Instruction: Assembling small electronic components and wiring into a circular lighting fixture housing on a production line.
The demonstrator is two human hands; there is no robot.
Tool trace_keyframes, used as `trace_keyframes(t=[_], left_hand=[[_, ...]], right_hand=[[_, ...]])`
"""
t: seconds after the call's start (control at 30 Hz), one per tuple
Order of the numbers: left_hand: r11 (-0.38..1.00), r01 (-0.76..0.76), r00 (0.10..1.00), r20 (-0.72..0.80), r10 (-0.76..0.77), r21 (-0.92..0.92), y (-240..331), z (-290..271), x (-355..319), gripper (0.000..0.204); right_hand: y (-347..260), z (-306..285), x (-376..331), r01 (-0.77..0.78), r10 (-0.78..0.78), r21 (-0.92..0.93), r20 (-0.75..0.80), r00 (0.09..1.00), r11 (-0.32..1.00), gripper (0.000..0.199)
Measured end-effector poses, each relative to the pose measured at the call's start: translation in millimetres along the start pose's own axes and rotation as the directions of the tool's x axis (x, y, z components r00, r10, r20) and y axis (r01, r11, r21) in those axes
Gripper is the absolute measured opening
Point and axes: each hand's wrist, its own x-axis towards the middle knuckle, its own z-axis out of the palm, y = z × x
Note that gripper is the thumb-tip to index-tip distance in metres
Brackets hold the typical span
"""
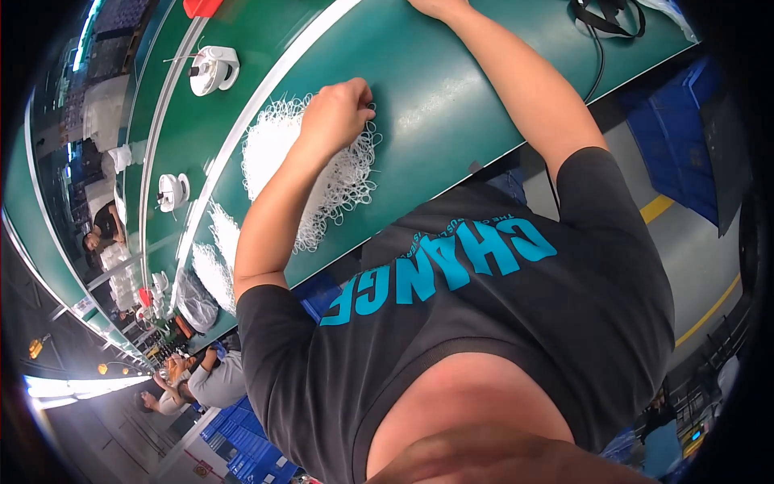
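White loops (332, 198) heaped by the near edge of the counter (435, 129) could spill over it if the left hand (334, 114), its grip curled, contents unclear, snags several; the cropped right hand (440, 6) has an unreadable grip.

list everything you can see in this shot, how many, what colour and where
bench: one, green, top centre
loop heap: one, white, mid-bench
smaller heaps: about two, white, farther left
devices: at least two, white, upper left
red items: at least two, red, left side
bag: one, clear, lower left
strap: one, black, top right
cable: one, black, top right
bins: several, blue, right and lower left
co-workers: at least three, grey or black tops, left
shirt: one, black, centre
left hand: one, bare, at loop heap
right hand: one, bare, top edge
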Motion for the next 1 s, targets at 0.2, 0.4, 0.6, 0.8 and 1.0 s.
trace_keyframes(t=[0.2, 0.4, 0.6, 0.8, 1.0], left_hand=[[0.998, 0.045, 0.999, -0.014, -0.045, -0.036, 4.9, 4.4, 2.2, 0.020], [0.965, 0.043, 0.999, -0.003, -0.046, -0.257, -8.7, -5.7, 10.7, 0.020], [0.724, 0.044, 0.980, -0.110, -0.164, -0.688, -51.5, -39.1, 18.5, 0.012], [0.463, -0.220, 0.814, -0.423, -0.399, -0.859, -107.1, -85.7, 26.3, 0.018], [0.348, -0.197, 0.345, -0.397, -0.850, -0.917, -221.0, -109.6, 38.1, 0.022]], right_hand=[[-1.6, -0.6, -0.3, -0.019, 0.018, 0.021, 0.056, 0.998, 1.000, 0.025], [-7.3, -9.4, 3.0, 0.000, -0.004, 0.052, 0.067, 0.998, 0.999, 0.025], [-5.0, -3.9, 0.4, 0.012, -0.013, 0.042, 0.038, 0.999, 0.999, 0.026], [-10.0, -13.3, 8.5, -0.119, 0.117, 0.006, 0.177, 0.977, 0.993, 0.028], [-32.0, -24.9, 7.2, -0.115, 0.110, 0.013, 0.202, 0.973, 0.993, 0.032]])
